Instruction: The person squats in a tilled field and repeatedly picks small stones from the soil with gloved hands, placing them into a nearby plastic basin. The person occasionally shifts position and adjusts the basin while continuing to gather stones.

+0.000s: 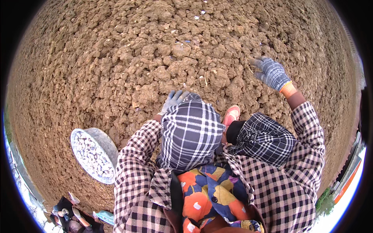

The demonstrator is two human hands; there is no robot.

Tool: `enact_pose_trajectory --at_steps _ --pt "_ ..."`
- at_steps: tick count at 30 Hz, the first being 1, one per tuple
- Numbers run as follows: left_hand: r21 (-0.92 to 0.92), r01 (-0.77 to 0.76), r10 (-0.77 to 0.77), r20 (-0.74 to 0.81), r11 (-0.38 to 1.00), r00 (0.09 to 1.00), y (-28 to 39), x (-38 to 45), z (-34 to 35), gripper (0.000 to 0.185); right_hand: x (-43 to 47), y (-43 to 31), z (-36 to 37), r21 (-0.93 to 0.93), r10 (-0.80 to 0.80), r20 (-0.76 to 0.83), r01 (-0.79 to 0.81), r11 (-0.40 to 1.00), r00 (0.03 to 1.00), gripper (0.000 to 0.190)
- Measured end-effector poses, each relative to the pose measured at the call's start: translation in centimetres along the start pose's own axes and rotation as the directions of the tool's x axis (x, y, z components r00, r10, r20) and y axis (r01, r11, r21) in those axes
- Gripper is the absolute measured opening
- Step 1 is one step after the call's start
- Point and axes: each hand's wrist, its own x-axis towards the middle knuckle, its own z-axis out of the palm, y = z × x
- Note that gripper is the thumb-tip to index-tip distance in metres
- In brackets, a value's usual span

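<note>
My left hand (173, 100), in a grey-blue glove, rests near the cloddy brown soil (131, 72), just in front of my plaid-covered knee. Part of it is hidden behind the knee, and what its fingers touch cannot be told. Out to the right, my right hand (269, 72) wears a blue-grey knit glove with an orange cuff. Its fingers are spread over the soil, slightly blurred, with nothing visible in them. A metal basin (109, 142) holding many small whitish pieces stands tilted on the ground to the left of my left sleeve.
Small white bits (196, 17) lie scattered on the clods ahead. My pink shoe (232, 114) is planted between the hands. At the lower left another person (71, 217) in dark clothes and gloves is low to the ground, near a light-blue container (105, 217).
</note>
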Motion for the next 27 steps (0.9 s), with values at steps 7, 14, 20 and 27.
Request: enact_pose_trajectory --at_steps 7,14,20,27 --pt "0.228 0.004 0.080 -0.360 0.974 0.930 -4.4 -5.5 5.9 0.057 -6.1 -7.6 0.4 -0.037 -0.173 -0.113 0.170 0.985 0.978 0.052" --pt "0.328 0.108 0.025 -0.378 0.938 0.926 -5.5 -4.1 6.9 0.065 -9.8 -10.7 0.2 -0.050 -0.141 -0.062 0.138 0.989 0.988 0.048" --pt "0.407 0.117 0.174 -0.610 0.906 0.773 -8.0 -5.5 13.3 0.048 -10.7 -10.9 4.5 0.013 -0.159 -0.104 0.161 0.987 0.982 0.048" --pt "0.057 0.252 -0.206 -0.416 0.966 0.886 -7.1 -3.0 7.9 0.065 -12.3 -10.1 5.3 0.023 -0.133 -0.079 0.135 0.991 0.988 0.049"
